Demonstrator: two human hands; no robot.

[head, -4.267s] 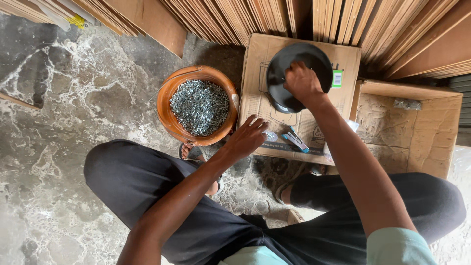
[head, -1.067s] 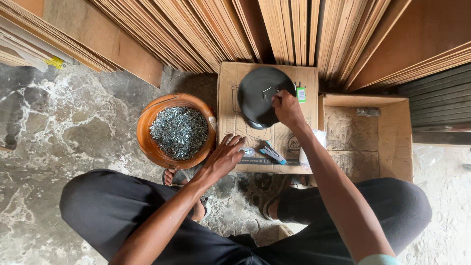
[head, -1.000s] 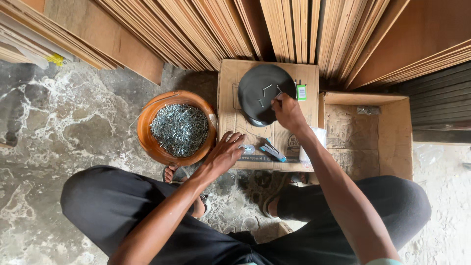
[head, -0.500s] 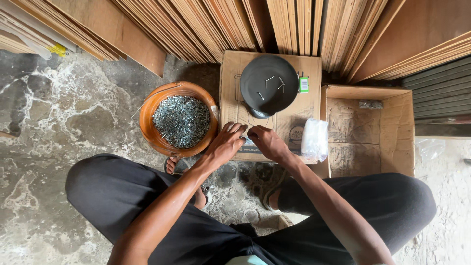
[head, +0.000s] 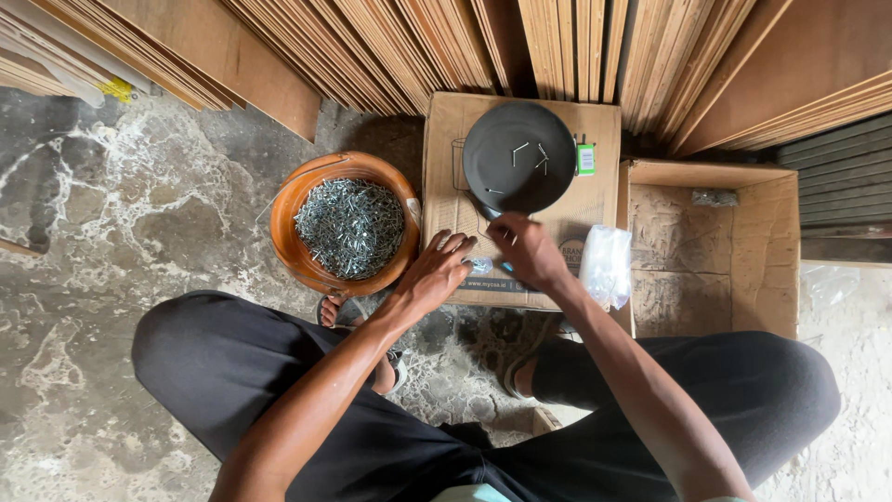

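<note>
1. Crouching over a flat brown cardboard box [head: 595,200], the person had both hands at its near edge. All places below are given relative to that box.
2. The left hand [head: 435,275] lay on the box's near left corner, fingers curled loosely over small blue-tipped items [head: 483,267]. Whether anything was actually gripped could not be told.
3. The right hand [head: 526,249] sat just beside it, toward the box's middle, fingers bent downward onto the same spot. Its grip could not be told either.
4. A round black dish [head: 518,156] rested on the far half of the box and held a few loose steel nails [head: 531,155].
5. A round orange basin [head: 295,206], heaped with silver nails [head: 350,227], stood on the stone floor touching the box's left side.
6. A small clear plastic bag [head: 606,265] lay at the box's near right edge, next to an open cardboard carton [head: 771,251].
7. Risk, as judged: the black dish sat on soft cardboard and could tip if a wrist knocked it, scattering its nails.
8. Risk, as judged: the heaped basin stood near a sandalled foot [head: 336,310]; spilled nails would be a puncture hazard.
9. Not verifiable: the items under the fingers were largely covered, and the bag's contents were too pale to make out.
</note>
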